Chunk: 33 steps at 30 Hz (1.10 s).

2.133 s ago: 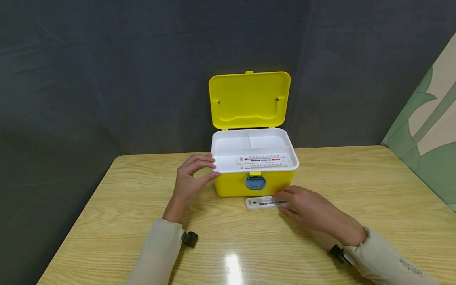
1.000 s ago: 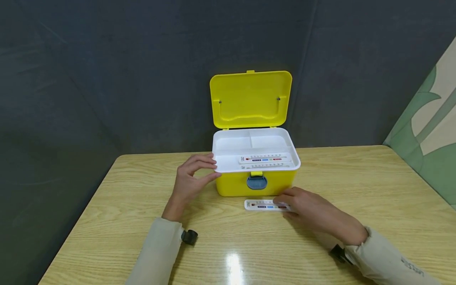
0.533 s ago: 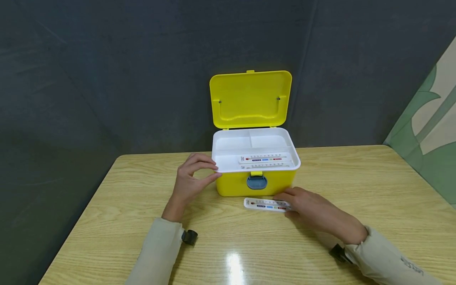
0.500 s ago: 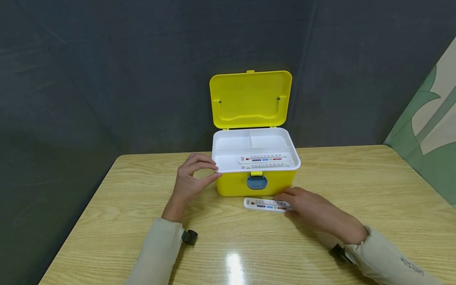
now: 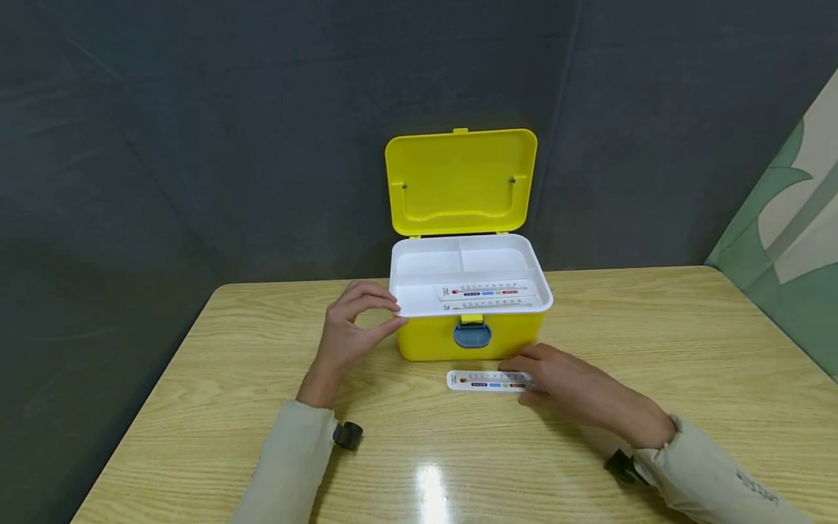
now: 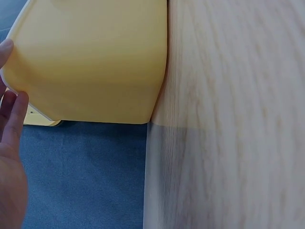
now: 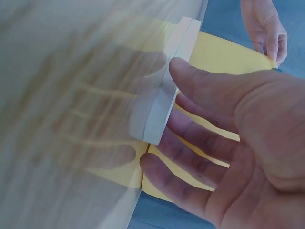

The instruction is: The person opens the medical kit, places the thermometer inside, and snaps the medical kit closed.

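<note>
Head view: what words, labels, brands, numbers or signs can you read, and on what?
Nothing reads clearly.
Thermometer at the right hand: scale figures and lettering, too small.
Rear thermometer in the white tray: the same, too small.
Front thermometer in the tray: scale figures, too small, lower part hidden.
Right sleeve: dark lettering, too blurred.

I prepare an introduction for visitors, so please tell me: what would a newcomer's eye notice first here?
Probably the bright yellow box on the wooden table, its lid raised open before a dark backdrop. Then come the left hand, touching the box's near-left corner, and the right hand, holding a thermometer in front of the box.
</note>
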Tool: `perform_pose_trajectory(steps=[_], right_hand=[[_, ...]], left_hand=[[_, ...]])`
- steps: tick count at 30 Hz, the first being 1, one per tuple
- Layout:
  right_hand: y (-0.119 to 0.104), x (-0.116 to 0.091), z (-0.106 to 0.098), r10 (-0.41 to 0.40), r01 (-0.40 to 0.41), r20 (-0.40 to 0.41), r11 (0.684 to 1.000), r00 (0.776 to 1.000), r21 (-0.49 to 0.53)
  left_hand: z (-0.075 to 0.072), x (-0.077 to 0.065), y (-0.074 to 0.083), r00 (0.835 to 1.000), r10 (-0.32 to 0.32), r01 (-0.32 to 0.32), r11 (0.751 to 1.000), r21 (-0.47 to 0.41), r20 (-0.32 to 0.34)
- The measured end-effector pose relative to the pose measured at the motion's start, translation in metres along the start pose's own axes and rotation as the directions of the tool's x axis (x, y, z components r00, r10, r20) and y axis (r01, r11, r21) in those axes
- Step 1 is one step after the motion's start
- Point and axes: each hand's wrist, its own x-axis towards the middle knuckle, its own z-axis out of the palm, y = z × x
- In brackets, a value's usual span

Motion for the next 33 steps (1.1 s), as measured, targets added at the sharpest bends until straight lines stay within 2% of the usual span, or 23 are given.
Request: perform_pose_trajectory(steps=[8, 19, 33], right_hand=[[-0.0017, 0.0046, 0.0016, 0.082, -0.085, 0.034, 0.991, 0.996, 0.104], [-0.0023, 0.006, 0.0049, 0.157, -0.165, 0.06, 0.971, 0.986, 0.172], [-0.0042, 0.0068, 0.0053, 0.15, -0.158, 0.053, 0.965, 0.987, 0.208]], left_hand=[[0.0002, -0.0001, 0.0005, 1.0, -0.007, 0.007, 1.0, 0.005, 0.001], [0.0005, -0.0012, 0.0007, 0.999, -0.035, 0.035, 0.999, 0.024, -0.004], [0.0002, -0.0013, 0.0015, 0.999, -0.038, 0.038, 0.999, 0.018, 0.001]])
